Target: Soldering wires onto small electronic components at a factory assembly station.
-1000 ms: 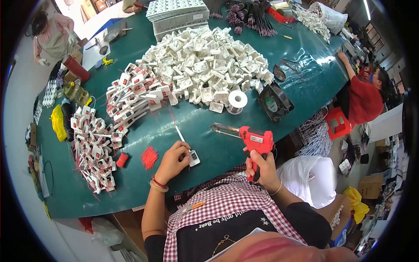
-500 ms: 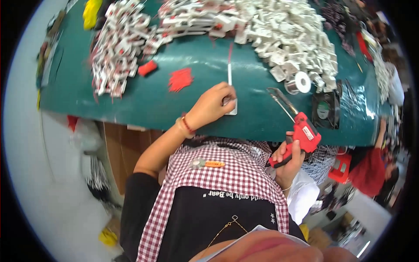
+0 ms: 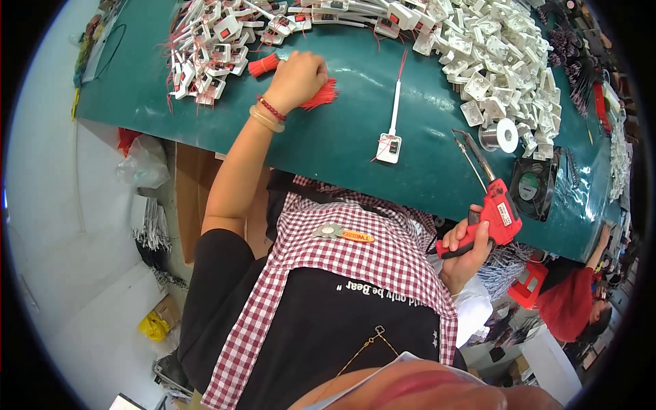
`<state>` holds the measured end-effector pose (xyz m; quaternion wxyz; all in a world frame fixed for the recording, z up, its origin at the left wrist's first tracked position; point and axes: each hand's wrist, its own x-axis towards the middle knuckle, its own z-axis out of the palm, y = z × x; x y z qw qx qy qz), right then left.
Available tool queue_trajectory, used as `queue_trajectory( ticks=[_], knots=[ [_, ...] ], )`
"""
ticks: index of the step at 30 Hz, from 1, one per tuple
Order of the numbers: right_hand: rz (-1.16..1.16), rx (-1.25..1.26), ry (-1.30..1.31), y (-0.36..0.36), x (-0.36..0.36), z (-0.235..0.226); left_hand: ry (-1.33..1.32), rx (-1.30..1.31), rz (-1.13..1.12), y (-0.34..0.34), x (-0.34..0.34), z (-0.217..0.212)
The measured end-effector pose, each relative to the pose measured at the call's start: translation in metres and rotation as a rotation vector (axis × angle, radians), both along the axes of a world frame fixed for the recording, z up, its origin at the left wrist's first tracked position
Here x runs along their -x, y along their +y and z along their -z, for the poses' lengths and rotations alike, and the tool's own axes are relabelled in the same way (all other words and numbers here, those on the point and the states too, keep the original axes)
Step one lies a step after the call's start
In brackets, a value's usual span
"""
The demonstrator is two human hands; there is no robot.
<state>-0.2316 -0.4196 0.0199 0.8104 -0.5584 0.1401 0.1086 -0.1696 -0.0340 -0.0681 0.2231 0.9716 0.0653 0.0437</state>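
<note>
My left hand (image 3: pixel 298 80) reaches out over the green table (image 3: pixel 342 147) and rests closed on a bundle of short red wires (image 3: pixel 321 95), with a second red bundle (image 3: pixel 263 65) just left of it. My right hand (image 3: pixel 467 253) grips the handle of a red soldering gun (image 3: pixel 490 205) at the table's near edge, its metal tip pointing up onto the table. Between the hands lies a small white switch part (image 3: pixel 390 147) with a long white stem and red leads.
A heap of white parts (image 3: pixel 502 65) fills the far right, and wired white parts with red leads (image 3: pixel 208 41) lie far left. A solder spool (image 3: pixel 506 134) and a small black fan (image 3: pixel 531 188) sit right of the gun. A person in red (image 3: pixel 574 307) is at the right.
My left hand let go of the white switch part and moved left to the red wire bundle. The view has tilted down and shifted. My right hand still holds the soldering gun.
</note>
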Motion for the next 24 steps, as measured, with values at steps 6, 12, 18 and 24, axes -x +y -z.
queue_trajectory(
  ticks=[6,12,18,24],
  knots=[
    [-0.047,0.023,-0.001,-0.003,-0.002,0.003,-0.083,0.185,-0.039,0.002,0.002,-0.003],
    [-0.072,0.026,-0.001,0.000,-0.003,0.002,-0.097,0.297,-0.008,0.002,0.006,-0.002],
    [-0.086,0.065,0.014,0.003,0.000,-0.002,-0.159,0.278,0.134,-0.027,0.006,-0.023],
    [-0.195,0.138,0.090,0.004,0.013,-0.017,-0.050,0.317,0.306,-0.118,0.030,-0.028]
  ],
)
